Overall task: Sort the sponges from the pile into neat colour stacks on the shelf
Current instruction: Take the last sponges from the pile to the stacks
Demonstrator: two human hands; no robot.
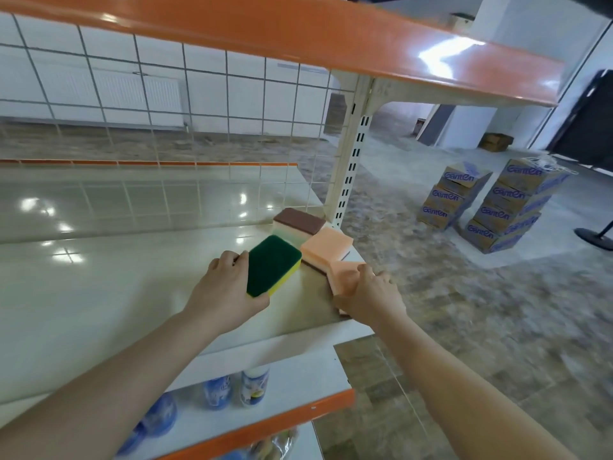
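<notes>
Two hands over a cream shelf [99, 293]: left hand [229, 290] gripping one green sponge [272, 264], long axis near-to-far, scrub side up. Right hand [371, 295] curled round one orange sponge [343, 277] at the right edge. Beyond: another orange sponge [326, 245], one brown-topped sponge [300, 220], one pale green, touching.

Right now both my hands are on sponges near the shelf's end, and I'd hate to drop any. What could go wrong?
1. The orange sponge under your right hand sits at the shelf corner; a nudge could tip it off.
2. Moving the green and yellow sponge held by your left hand rightward may bump the other orange sponge.
</notes>
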